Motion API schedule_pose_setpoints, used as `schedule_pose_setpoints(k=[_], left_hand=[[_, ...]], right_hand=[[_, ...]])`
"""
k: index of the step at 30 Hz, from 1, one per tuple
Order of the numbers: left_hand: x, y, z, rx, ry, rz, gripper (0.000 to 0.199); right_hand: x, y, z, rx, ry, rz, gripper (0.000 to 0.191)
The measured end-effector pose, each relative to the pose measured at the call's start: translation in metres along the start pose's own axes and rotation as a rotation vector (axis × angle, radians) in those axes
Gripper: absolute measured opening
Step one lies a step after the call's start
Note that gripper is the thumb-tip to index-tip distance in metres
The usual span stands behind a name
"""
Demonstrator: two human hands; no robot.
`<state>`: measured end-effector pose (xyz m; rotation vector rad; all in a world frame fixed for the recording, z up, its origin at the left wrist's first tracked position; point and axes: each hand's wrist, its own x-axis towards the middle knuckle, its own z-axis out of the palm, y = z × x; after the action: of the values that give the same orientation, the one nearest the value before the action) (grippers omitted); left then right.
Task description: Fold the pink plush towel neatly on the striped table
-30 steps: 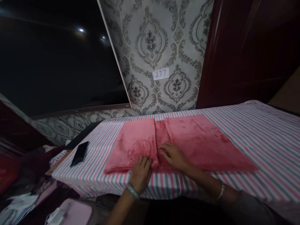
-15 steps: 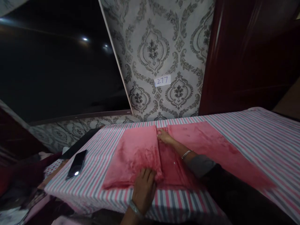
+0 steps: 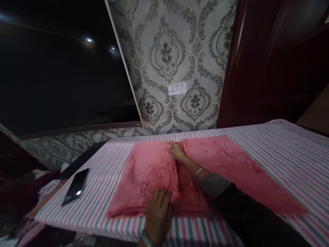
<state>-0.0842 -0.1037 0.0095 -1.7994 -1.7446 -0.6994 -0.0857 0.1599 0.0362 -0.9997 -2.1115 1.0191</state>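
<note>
A fluffy pink plush cloth (image 3: 147,168) lies on a striped sheet, its left part folded over into a thick panel. My left hand (image 3: 158,211) is at the panel's near right corner, fingers curled over the plush. At the far right corner of the same panel is my right hand (image 3: 176,151), fingers bent onto the cloth's edge; their tips are partly hidden. To the right of the panel, the cloth spreads out in a flatter layer (image 3: 231,164), partly covered by my right forearm.
The pink, grey and white striped sheet (image 3: 282,151) covers the table. A dark phone (image 3: 75,187) rests on its left side. Behind stand a large black screen (image 3: 64,75) and a patterned wall with a paper label (image 3: 177,89). Other fabrics lie low at the left.
My right hand has shifted slightly left, onto the panel's far corner. My left hand stays at the near corner. The view has moved slightly, with the phone now further left.
</note>
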Motion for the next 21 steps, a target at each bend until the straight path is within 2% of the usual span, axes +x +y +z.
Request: schedule_pose_setpoints(k=[5, 10, 13, 17, 21], left_hand=[[0.001, 0.008, 0.004, 0.018, -0.179, -0.028, 0.032], [-0.002, 0.012, -0.003, 0.003, -0.207, -0.020, 0.037], [-0.003, 0.012, -0.013, -0.097, -0.194, -0.010, 0.040], [-0.001, 0.002, -0.029, -0.219, -0.188, -0.035, 0.033], [0.000, -0.021, -0.046, -0.183, -0.259, -0.101, 0.030]], right_hand=[[-0.006, 0.007, -0.016, -0.128, -0.022, -0.015, 0.048], [-0.025, 0.001, -0.021, -0.192, -0.044, -0.074, 0.057], [-0.053, -0.001, -0.030, -0.188, -0.046, -0.208, 0.053], [-0.110, -0.001, -0.052, -0.035, -0.166, -0.521, 0.025], [-0.158, 0.000, -0.075, 0.038, -0.325, -0.605, 0.022]])
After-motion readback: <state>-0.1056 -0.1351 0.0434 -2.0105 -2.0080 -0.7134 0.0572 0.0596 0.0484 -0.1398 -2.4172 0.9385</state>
